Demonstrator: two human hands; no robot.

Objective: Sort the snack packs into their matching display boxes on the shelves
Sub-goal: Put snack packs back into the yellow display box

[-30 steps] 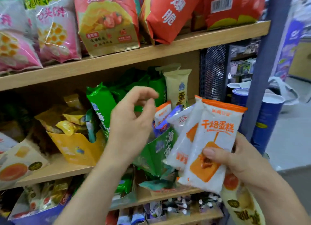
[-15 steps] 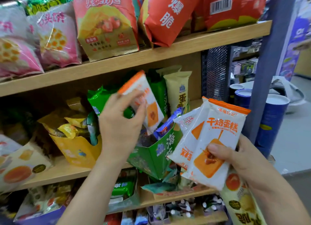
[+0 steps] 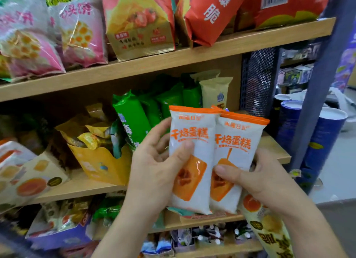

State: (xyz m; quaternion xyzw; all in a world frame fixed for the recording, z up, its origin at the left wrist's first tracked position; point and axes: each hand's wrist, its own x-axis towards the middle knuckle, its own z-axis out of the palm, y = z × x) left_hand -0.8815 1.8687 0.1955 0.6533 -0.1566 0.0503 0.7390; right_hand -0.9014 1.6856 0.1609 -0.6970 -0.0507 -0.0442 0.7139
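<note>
- Head view: two identical snack packs are held up in front of the middle shelf (image 3: 77, 188), one in each hand and neither in a display box.
- The left hand (image 3: 154, 167) has the left white-and-orange pack (image 3: 190, 122). The grip is closed on it, with the thumb pressed on the front and the fingers tucked behind.
- The right hand (image 3: 256, 178) does the same with the right white-and-orange pack (image 3: 238, 148), thumb on the lower front and fingers curled around the back edge.
- Both packs stand pretty much upright and side by side. The left one overlaps the right one's left edge, so they're touching.
- A thin orange edge pokes up behind the right pack. Can't tell if that's another pack.
- Right behind them on that shelf is a row of green packs (image 3: 133, 119), with a cream-coloured pack (image 3: 214, 92) at its right end.
- To the left of the hands sits a yellow display box (image 3: 100, 165) stuffed with yellow wrappers.
- The upper shelf (image 3: 134, 67) carries pink bags (image 3: 77, 36) on the left and red bags (image 3: 208, 13) on the right.
- Some blue tubs (image 3: 325, 134) stand off to the right, past the shelf post.
</note>
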